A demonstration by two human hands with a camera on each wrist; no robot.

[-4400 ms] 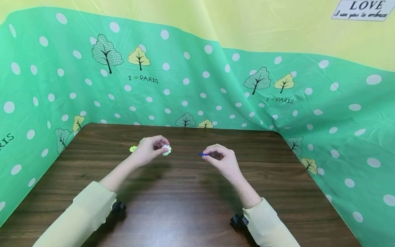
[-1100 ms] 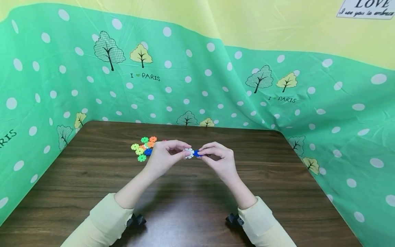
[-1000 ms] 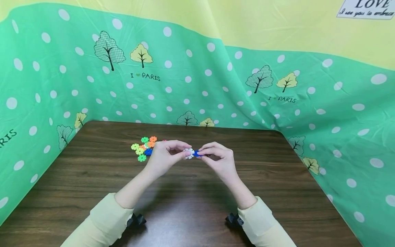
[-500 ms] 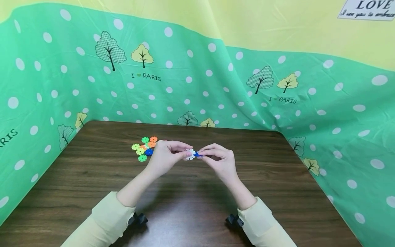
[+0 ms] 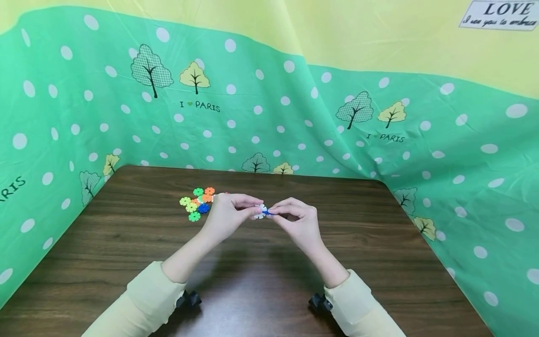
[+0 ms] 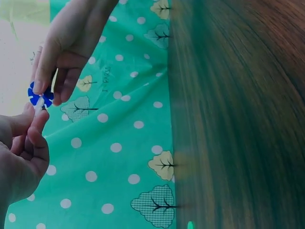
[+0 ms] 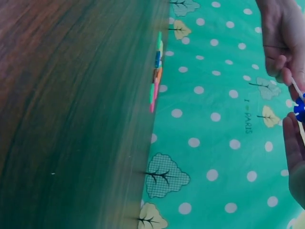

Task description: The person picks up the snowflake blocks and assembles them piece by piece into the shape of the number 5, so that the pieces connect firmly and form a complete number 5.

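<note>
Between thumb and fingers, my left hand (image 5: pixel 222 216) pinches a white notched snowflake disc (image 5: pixel 259 216). My right hand (image 5: pixel 301 221) pinches a blue snowflake disc (image 5: pixel 267 212), seen nearly edge-on from the head. Both discs meet rim to rim above the table, crosswise to each other. In the left wrist view the blue disc (image 6: pixel 34 99) shows its face while the white disc (image 6: pixel 38 107) is edge-on at its notched rim. The fingers cover part of each disc.
Left of my left hand lies a pile of loose snowflake discs in green, yellow, orange and blue, including a blue disc (image 5: pixel 203 208) and a green disc (image 5: pixel 194 216). The hand hides some of them. A polka-dot cloth (image 5: pixel 252 126) hangs behind the brown table (image 5: pixel 252 299).
Several seconds ago the hands were apart; my left hand has since come right, bringing the white disc to the blue one. Within the last second the blue disc has tilted and shifted slightly left.
</note>
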